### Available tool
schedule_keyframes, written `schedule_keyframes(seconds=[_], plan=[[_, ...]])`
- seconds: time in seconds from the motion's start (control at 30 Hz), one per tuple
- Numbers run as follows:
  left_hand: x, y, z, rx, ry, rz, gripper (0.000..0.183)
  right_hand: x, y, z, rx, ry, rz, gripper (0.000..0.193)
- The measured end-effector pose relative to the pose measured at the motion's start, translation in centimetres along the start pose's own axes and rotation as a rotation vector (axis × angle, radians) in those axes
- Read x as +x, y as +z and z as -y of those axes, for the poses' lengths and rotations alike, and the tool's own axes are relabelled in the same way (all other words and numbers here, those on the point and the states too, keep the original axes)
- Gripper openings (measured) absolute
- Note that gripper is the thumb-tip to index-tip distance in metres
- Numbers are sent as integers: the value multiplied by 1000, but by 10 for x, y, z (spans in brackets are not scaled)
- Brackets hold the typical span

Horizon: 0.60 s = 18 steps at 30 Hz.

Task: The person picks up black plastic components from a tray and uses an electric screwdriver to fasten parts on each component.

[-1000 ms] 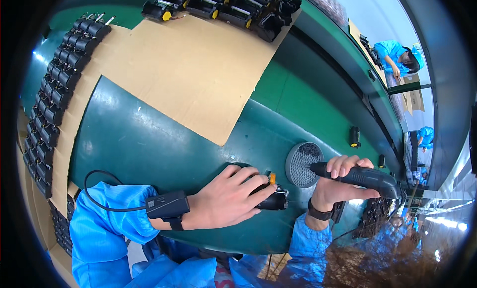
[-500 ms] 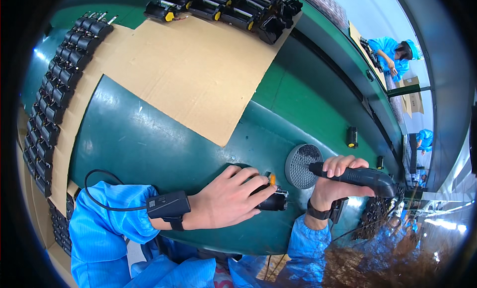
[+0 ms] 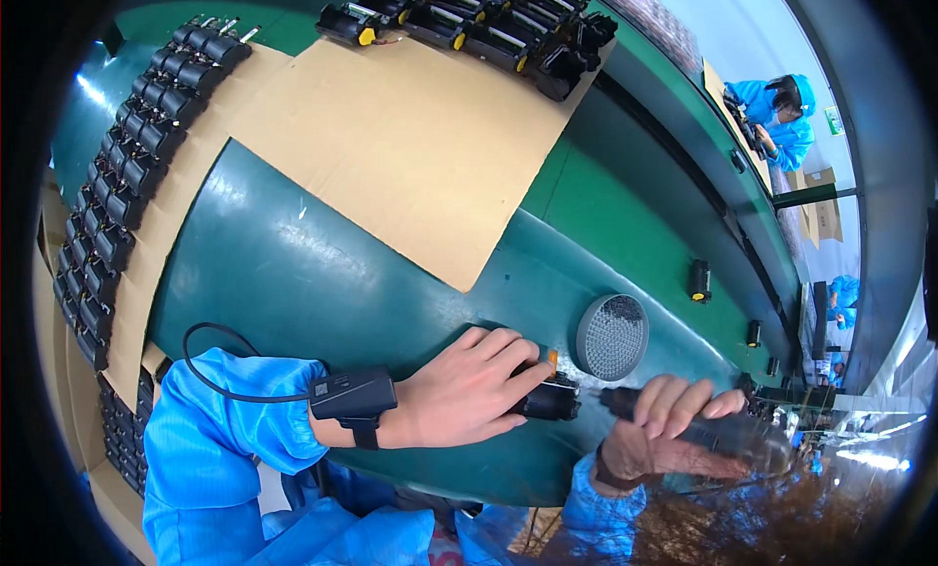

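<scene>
My left hand (image 3: 467, 390) is closed around a black cylindrical part (image 3: 553, 400) on the green table, with a small orange tab (image 3: 553, 359) sticking up beside the fingers. My right hand (image 3: 653, 431), partly smeared by motion, grips a black electric screwdriver (image 3: 728, 437). Its tip points left toward the end of the black part; whether they touch is too blurred to tell. Just beyond the tool stands a round grey dish (image 3: 583, 356) holding many tiny dark pieces, likely screws.
Rows of black parts (image 3: 122, 209) line the cardboard (image 3: 391, 146) at the left. More black parts with yellow ends (image 3: 489, 39) stand at the back. Single black parts (image 3: 700, 281) sit on the green strip at right. A co-worker in blue (image 3: 777, 112) sits beyond.
My right hand has brought the screwdriver from the round dish down and toward the black part. My left hand keeps its hold. The view has shifted slightly.
</scene>
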State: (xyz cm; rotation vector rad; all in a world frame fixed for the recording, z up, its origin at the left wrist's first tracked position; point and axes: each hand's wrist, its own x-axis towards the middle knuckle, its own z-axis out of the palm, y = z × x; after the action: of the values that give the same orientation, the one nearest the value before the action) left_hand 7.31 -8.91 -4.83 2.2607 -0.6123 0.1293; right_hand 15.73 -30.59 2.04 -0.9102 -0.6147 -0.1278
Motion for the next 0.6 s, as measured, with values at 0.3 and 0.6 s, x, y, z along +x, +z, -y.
schedule_keyframes(seconds=[0.3,0.6], plan=[[0,-4,-1,-36,-33,48,65,-26,8,-19,25,45,159,84],[-1,-2,-1,-26,-28,28,66,-27,8,-23,21,90,164,85]])
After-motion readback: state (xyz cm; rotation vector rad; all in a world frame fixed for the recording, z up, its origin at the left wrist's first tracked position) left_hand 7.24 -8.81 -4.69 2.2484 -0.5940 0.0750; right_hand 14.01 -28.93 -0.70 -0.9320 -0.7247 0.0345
